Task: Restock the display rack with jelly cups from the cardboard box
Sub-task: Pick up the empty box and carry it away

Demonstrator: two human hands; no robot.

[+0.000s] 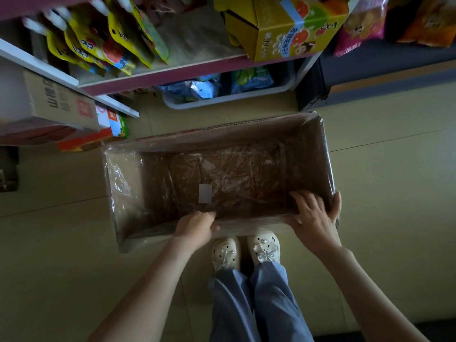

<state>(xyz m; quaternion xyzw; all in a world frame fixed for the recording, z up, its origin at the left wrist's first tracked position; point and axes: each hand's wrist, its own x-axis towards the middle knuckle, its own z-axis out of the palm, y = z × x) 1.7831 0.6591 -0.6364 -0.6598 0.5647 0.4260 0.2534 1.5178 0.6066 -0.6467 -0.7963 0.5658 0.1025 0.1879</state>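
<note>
An open cardboard box (123, 183) lined with clear plastic film sits on the floor in front of my feet. Inside it I see only crinkled film and a small white label (205, 193); no jelly cups show. My left hand (196, 228) grips the near wall of the box with fingers curled over the rim. My right hand (315, 215) holds the near right corner, fingers inside the box and thumb outside. The display rack (158, 77) stands ahead, with yellow spouted pouches (103, 43) on its shelf.
A yellow printed carton (291, 28) sits on the rack's right side. A white bin (222, 98) of blue packets stands under the shelf. Cartons (59, 102) are stacked at the left. Snack bags (362, 23) lie on a dark shelf at right. Tan tiled floor surrounds the box.
</note>
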